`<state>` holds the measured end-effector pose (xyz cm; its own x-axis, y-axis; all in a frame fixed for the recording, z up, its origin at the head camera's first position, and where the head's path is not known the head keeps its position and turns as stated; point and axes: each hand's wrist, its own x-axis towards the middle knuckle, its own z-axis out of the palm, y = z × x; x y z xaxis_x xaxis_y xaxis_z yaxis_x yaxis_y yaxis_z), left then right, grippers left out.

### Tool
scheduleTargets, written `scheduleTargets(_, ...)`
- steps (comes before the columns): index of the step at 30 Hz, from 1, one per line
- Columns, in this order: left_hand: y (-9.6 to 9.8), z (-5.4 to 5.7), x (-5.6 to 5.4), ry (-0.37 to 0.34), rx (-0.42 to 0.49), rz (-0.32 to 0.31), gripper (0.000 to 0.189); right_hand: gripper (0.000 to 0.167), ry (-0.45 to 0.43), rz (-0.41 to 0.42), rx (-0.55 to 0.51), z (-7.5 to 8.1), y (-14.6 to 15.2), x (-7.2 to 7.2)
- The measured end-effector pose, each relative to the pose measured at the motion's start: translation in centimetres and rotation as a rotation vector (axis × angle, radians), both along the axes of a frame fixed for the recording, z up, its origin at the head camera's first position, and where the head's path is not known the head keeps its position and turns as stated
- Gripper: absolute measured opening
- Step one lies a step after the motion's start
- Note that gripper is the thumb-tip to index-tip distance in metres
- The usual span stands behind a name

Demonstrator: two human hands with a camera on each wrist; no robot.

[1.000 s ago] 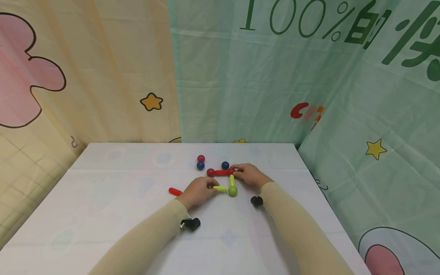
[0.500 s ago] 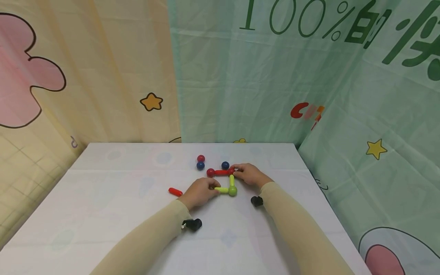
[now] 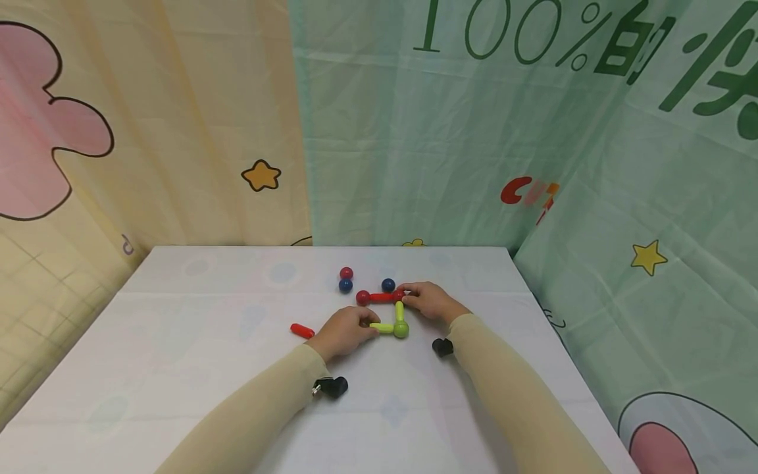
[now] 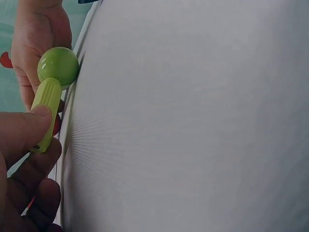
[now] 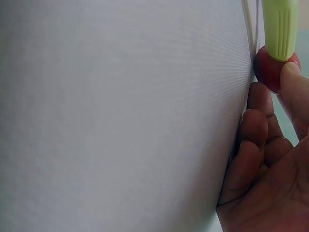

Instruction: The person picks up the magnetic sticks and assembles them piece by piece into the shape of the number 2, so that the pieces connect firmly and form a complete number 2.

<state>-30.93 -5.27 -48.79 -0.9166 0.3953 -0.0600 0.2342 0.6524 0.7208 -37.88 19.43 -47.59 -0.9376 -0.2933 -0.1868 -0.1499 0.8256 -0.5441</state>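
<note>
My left hand (image 3: 343,331) pinches a yellow-green rod (image 4: 47,99) between thumb and fingers. The rod's far end meets a green ball (image 4: 58,66). From that ball a second yellow-green rod (image 3: 399,311) runs away from me to a red ball (image 5: 269,72). My right hand (image 3: 435,301) grips this red ball with thumb and fingertips. A red rod (image 3: 381,297) extends left from it to another red ball (image 3: 363,298). Together the pieces form a three-sided outline on the table.
A loose red rod (image 3: 303,330) lies left of my left hand. Behind the joined pieces sit a blue ball (image 3: 387,285), another blue ball (image 3: 345,286) and a loose red ball (image 3: 346,272). The white-covered table (image 3: 195,368) backs onto printed curtains.
The left hand has brought the yellow-green rod slightly right and nearer, so its end now meets the green ball; a small gap showed before. My right hand has stayed in place.
</note>
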Motion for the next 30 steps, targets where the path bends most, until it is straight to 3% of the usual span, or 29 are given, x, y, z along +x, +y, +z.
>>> scheduleTargets(30, -0.08, -0.09, -0.18, -0.031, -0.042, -0.014, 0.02, 0.04, -0.018, -0.025, -0.016, -0.32, 0.06, -0.09)
